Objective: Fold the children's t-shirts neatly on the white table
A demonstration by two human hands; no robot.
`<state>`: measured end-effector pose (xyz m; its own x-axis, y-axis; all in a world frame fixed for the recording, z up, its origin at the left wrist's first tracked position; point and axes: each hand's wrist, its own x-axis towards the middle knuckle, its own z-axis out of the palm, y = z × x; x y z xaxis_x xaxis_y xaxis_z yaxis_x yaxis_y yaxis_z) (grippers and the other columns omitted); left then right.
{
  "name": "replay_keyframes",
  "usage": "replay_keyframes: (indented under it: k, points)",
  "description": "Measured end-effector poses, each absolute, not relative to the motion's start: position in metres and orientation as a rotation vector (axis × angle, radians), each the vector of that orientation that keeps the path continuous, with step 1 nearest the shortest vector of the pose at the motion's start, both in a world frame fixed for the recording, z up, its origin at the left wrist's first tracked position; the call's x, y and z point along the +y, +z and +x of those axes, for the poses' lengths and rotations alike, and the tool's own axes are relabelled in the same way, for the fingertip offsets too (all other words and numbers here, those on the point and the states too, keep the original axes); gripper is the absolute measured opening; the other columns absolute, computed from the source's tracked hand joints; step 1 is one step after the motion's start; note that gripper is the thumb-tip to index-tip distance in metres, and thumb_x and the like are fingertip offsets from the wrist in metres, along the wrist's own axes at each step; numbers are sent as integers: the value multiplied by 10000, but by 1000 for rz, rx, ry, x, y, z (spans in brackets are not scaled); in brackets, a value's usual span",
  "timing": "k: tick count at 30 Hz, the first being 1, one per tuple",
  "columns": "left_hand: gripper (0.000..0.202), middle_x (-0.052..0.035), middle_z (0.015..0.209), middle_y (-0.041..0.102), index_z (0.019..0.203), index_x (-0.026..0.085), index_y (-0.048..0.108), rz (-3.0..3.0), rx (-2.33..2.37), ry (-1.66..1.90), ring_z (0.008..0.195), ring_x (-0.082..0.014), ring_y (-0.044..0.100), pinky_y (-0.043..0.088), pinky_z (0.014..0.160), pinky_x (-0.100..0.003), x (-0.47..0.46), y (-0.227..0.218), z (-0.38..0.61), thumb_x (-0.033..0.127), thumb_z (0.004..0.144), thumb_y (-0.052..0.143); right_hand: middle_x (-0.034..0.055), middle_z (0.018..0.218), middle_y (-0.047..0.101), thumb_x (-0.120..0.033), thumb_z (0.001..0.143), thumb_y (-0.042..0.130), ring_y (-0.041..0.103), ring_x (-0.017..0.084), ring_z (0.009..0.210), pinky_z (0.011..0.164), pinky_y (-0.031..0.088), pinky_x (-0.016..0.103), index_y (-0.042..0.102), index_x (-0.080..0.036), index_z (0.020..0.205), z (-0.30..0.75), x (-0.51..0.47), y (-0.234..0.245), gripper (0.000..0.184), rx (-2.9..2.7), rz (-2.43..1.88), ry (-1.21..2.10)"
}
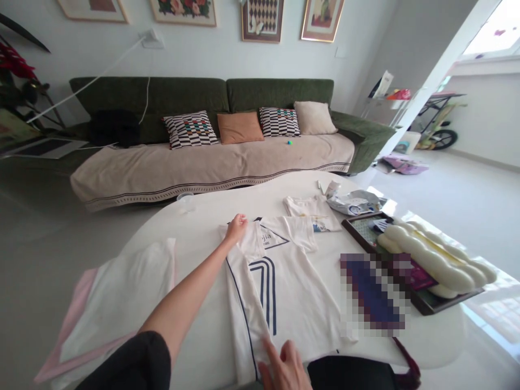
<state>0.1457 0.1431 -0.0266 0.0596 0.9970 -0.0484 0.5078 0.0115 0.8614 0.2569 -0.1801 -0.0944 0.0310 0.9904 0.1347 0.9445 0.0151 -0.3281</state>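
Note:
A white short-sleeved T-shirt (300, 281) with dark blue stripes and a triangle print lies on the white table. Its left side is folded inward, with the sleeve over the chest. At the folded shoulder, my left hand (236, 228) is closed on the shirt's fabric. My right hand (285, 367) is by the bottom hem, its index finger stretched onto the cloth and its thumb apart from it. Part of this hand is cut off by the frame's lower edge.
A white cloth with pink edging (122, 298) lies left. Another white shirt (311, 208), a plastic bag (357, 201) and a dark tray (426, 310) bearing a puffy cream object (439, 254) are right. A clear cup (186, 202) stands behind. Beyond is a green sofa (280, 92).

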Motion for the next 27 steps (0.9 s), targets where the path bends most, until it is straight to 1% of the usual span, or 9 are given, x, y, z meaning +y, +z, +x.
replay_keyframes:
  k: [2,5,9,12,15,19,21,24,27]
  points:
    - [366,-86,1226,507,1163,189,511,1746,1462,855,1184,-216,409,287,1010,-366,119,-30,139,263,805,500,127,1029,605,-311,734,544,608,299,881,627,508,365,530,-338,1169,260,-173,-90,436,-2036,-1915,11]
    - [513,-64,1397,320,1243,254,467,2105,1431,653,1305,-291,183,153,1045,-475,80,-43,132,418,764,549,113,1312,436,-295,749,535,442,350,1149,795,460,480,369,-352,1304,246,-162,-89,582,-2127,-1759,-27]
    - [569,-28,1462,155,1330,365,310,2474,1547,249,1323,-326,65,86,1011,-556,55,-60,127,574,808,391,92,1368,352,-315,759,528,375,368,1197,851,403,549,263,-330,1358,228,-159,-90,655,-2224,-1672,168]
    - [598,-25,1468,117,1354,384,225,2533,1529,134,1325,-327,44,93,1005,-552,58,-61,123,612,811,330,69,1364,369,-357,788,507,403,310,1193,854,444,444,326,-330,1329,251,-164,-83,571,-2208,-1633,306]
    - [611,-20,1472,89,1355,396,195,2543,1477,63,1325,-329,38,100,1000,-552,63,-55,116,633,804,310,107,1323,426,-376,845,416,425,247,1187,883,439,369,389,-230,1291,310,-166,-73,470,-1943,-1786,249]
    - [619,-19,1473,70,1359,390,181,2519,1457,10,1328,-317,29,91,1005,-540,64,-49,99,635,804,305,160,1093,562,-424,848,375,534,254,1033,871,433,390,434,-107,1202,385,-160,-72,479,-1545,-2021,135]
    - [620,-17,1473,62,1359,386,187,2508,1434,-12,1328,-315,19,83,1009,-537,65,-47,88,635,804,303,125,952,591,-449,831,398,578,238,902,797,463,366,443,-107,1169,399,-158,-73,482,-1502,-2051,161]
    - [635,-30,1472,93,1348,376,249,2456,1422,-41,1324,-334,37,96,1005,-548,69,-39,79,647,781,343,44,759,578,-432,821,426,578,194,717,679,467,316,497,-160,1035,390,-161,-74,353,-1570,-2033,246]
    - [634,-86,1434,226,1328,308,343,2433,1446,84,1302,-336,155,182,1001,-518,71,-24,101,606,773,413,19,691,563,-407,808,455,550,196,679,644,433,317,516,-200,875,371,-163,-73,226,-1636,-2061,213]
